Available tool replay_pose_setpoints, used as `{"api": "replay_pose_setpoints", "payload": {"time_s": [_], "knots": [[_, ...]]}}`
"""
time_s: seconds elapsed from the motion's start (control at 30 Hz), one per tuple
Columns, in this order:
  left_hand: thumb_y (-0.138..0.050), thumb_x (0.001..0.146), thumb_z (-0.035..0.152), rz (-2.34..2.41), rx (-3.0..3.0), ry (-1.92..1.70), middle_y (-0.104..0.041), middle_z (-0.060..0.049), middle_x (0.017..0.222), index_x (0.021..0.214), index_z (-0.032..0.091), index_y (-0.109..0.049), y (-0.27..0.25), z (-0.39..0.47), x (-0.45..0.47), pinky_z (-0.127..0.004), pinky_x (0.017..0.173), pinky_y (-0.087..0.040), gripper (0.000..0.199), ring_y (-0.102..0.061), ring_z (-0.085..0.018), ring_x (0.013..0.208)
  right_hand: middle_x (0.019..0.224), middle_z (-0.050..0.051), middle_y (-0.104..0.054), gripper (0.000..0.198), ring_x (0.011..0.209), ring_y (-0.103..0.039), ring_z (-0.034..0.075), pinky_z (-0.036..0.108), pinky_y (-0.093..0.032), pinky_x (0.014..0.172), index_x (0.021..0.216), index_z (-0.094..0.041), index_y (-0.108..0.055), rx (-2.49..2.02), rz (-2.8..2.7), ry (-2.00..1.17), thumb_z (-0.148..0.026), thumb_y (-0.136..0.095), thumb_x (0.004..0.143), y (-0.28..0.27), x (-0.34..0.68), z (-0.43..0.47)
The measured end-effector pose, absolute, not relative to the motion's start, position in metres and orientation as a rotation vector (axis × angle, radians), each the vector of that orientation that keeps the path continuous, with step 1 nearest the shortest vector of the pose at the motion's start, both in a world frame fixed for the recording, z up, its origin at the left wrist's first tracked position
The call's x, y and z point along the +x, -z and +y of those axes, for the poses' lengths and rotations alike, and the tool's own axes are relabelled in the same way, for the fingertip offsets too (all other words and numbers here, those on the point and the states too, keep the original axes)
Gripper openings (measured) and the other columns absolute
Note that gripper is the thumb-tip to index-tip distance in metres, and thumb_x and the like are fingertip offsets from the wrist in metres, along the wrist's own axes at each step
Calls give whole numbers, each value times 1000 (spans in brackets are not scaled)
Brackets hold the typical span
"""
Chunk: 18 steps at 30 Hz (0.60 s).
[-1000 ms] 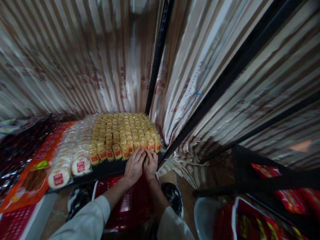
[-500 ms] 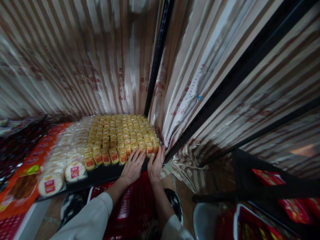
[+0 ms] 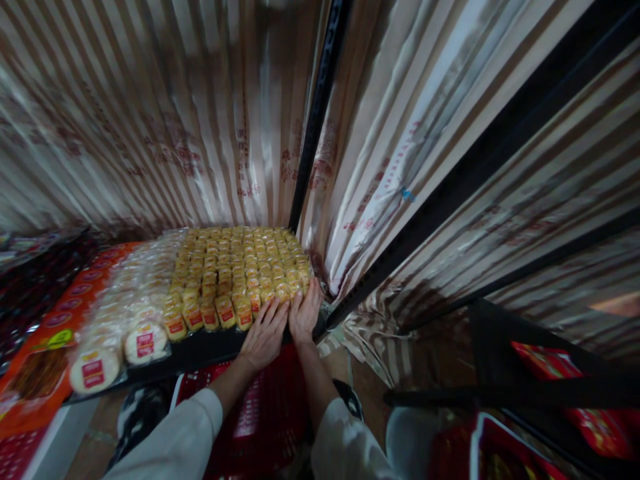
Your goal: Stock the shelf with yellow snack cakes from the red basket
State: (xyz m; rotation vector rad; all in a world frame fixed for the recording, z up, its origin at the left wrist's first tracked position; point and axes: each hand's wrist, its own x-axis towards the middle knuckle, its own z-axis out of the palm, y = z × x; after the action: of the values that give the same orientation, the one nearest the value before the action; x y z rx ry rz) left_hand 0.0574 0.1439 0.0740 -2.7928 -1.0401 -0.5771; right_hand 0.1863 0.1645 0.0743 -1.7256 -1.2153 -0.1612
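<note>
Small yellow wrapped cakes [image 3: 240,267] stand in tight rows on a black shelf [image 3: 200,350], with red labels facing me along the front. My left hand [image 3: 265,335] lies with fingers stretched against the front of these rows, right of the middle. Just beside it, my right hand [image 3: 306,312] presses extended fingers on the front right corner of the block. Both palms hide the end packets behind them. Neither hand is wrapped round a packet.
Left of the cakes are round white wrapped pastries [image 3: 145,343] and a long orange pack [image 3: 50,353]. Below my arms sits a red crate [image 3: 250,413]. Black posts [image 3: 400,260] and a striped curtain [image 3: 225,120] enclose the corner. Red packets [image 3: 547,360] lie at right.
My right hand has shifted a little left, closer to my left hand, and now covers the labels of the end cakes. The camera view has moved slightly.
</note>
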Motion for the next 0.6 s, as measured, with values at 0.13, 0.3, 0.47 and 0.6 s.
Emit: {"api": "replay_pose_setpoints", "payload": {"time_s": [0.13,0.3,0.47,0.6], "knots": [[-38,83,16,-1049,-2802,585,-39,-8,143,138,12,-35,-74,143,58,-42,113,-17,55,-19,-24,138,140,18,-37,49,132,-29,24,51,-28,105,138,-12,-30,-1718,-1219,156,-31,-24,93,-73,185,164],[-36,85,20,-1042,-2793,606,-38,-8,144,138,10,-35,-74,143,58,-40,114,-12,53,-15,-23,139,144,19,-30,52,135,-25,25,52,-27,105,140,-12,-27,-1690,-1170,163,-35,-28,93,-73,187,161],[-36,85,20,-1019,-2835,562,-36,-10,145,138,7,-33,-79,144,58,-39,114,-10,54,-11,-22,140,144,20,-28,60,134,-24,28,52,-27,105,140,-11,-27,-1694,-1207,179,-43,-36,90,-73,187,161],[-38,84,19,-1030,-2865,532,-34,-10,145,138,8,-33,-81,144,58,-40,114,-10,55,-9,-22,140,145,20,-27,57,134,-24,28,52,-26,105,137,-12,-34,-1737,-1269,173,-44,-35,90,-72,188,164]]}}
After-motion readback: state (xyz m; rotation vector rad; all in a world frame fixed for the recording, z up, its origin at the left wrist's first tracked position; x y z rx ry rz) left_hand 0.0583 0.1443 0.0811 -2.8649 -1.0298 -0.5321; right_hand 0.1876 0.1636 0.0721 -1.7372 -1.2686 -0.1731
